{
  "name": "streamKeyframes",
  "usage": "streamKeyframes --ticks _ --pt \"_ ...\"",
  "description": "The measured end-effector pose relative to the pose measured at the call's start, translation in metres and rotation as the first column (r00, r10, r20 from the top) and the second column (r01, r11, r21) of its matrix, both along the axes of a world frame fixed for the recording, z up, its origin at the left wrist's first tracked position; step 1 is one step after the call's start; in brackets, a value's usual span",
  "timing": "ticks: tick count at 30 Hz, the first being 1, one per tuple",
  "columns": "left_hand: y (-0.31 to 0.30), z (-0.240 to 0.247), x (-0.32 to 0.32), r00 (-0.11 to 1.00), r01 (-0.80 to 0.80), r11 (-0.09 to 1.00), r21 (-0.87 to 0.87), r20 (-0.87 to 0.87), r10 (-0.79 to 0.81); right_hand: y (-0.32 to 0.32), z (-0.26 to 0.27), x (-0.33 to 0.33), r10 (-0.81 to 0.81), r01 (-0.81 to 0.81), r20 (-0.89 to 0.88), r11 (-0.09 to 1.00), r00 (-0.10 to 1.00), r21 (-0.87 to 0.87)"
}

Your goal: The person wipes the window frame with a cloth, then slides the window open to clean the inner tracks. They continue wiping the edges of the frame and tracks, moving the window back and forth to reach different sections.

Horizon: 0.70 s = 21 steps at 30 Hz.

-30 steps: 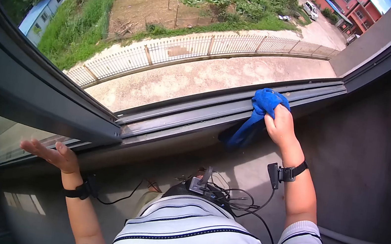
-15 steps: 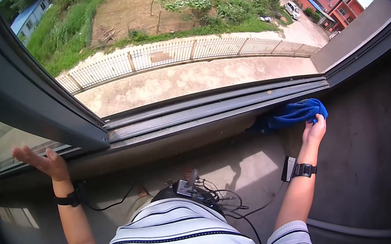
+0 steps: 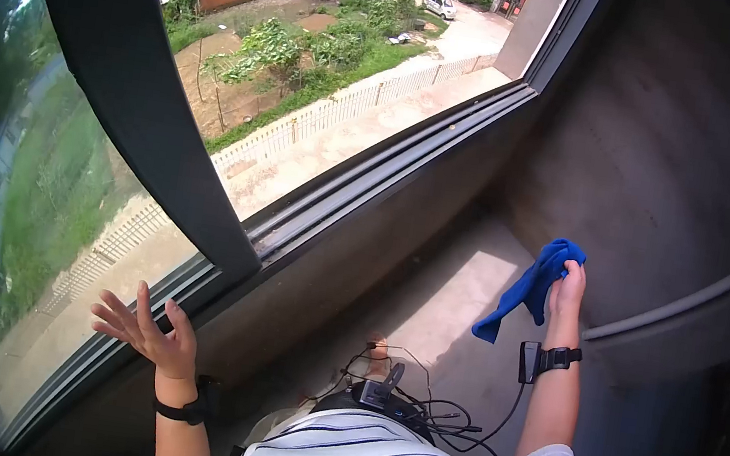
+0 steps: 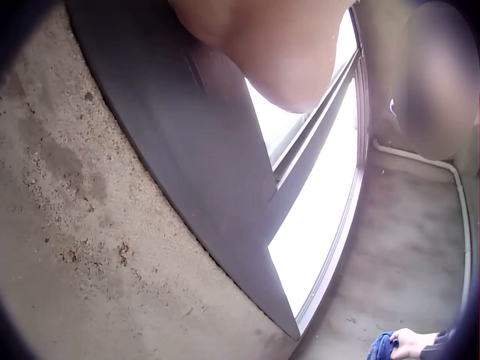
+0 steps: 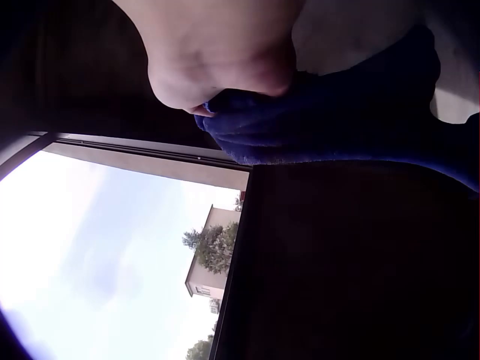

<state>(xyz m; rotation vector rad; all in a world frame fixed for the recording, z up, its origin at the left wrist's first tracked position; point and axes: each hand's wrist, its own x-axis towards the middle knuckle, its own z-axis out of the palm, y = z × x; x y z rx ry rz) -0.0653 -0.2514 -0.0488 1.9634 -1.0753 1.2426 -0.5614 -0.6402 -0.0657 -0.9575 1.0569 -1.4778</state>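
Observation:
A blue cloth (image 3: 527,293) hangs from my right hand (image 3: 568,292), which pinches it by its upper end, away from the window track (image 3: 403,154). In the right wrist view the cloth (image 5: 322,124) trails off to the right from under the hand (image 5: 225,60). My left hand (image 3: 150,333) is raised with fingers spread, holding nothing, in front of the lower frame of the glass pane. The left wrist view shows part of that hand (image 4: 270,52) at the top, and the right hand with the cloth (image 4: 382,346) small at the lower right.
A dark window frame post (image 3: 135,102) stands between the glass pane (image 3: 41,210) and the opening. A pipe (image 3: 691,297) runs along the wall (image 3: 665,149) at the right. Cables (image 3: 440,425) and a small device (image 3: 374,393) lie at the person's waist.
My right hand has lifted the blue cloth off the window track and drawn it back toward the body. The head view has turned, and the left hand's fingers are more spread.

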Motion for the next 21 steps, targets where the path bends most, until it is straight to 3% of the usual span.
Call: streamKeyframes --ticks 3,5,8,10,12,13,15,17,19,21 --pt "-0.001 0.003 -0.005 0.999 0.045 0.999 0.028 -0.013 -0.045 0.053 -0.011 -0.023 -0.051 0.051 0.005 0.998 0.999 0.029" --pt "-0.002 0.004 -0.011 0.997 0.075 0.996 0.04 -0.016 -0.075 0.092 -0.015 -0.034 0.012 -0.007 -0.041 0.995 0.999 0.104" --pt "-0.003 0.007 -0.037 0.916 0.367 0.929 0.041 -0.192 -0.354 0.137 -0.023 -0.031 -0.012 0.029 -0.11 0.988 0.994 0.15" --pt "-0.008 0.003 -0.07 0.775 0.576 0.817 0.031 -0.338 -0.533 0.161 -0.016 -0.02 0.048 -0.024 -0.142 0.986 0.989 0.163" --pt "-0.021 -0.017 -0.105 0.472 0.773 0.634 -0.031 -0.641 -0.606 0.183 -0.004 -0.001 0.165 -0.146 -0.098 0.973 0.981 0.177" --pt "-0.027 -0.023 -0.126 0.22 0.833 0.539 -0.125 -0.818 -0.531 0.193 0.001 0.009 0.233 -0.216 -0.075 0.958 0.97 0.189" --pt "-0.042 -0.063 -0.155 0.067 0.934 0.351 -0.062 -0.936 -0.346 0.219 0.015 0.031 0.37 -0.361 -0.016 0.914 0.929 0.183" --pt "-0.057 -0.1 -0.188 -0.203 0.94 0.231 -0.251 -0.956 -0.212 0.243 0.029 0.051 0.487 -0.495 0.089 0.854 0.869 0.16" --pt "-0.066 -0.116 -0.215 -0.364 0.919 0.153 -0.363 -0.931 -0.023 0.256 0.022 0.057 0.537 -0.573 0.221 0.805 0.814 0.156" --pt "-0.068 -0.117 -0.235 -0.349 0.925 0.145 -0.35 -0.937 -0.035 0.267 0.02 0.057 0.562 -0.614 0.28 0.775 0.779 0.152"
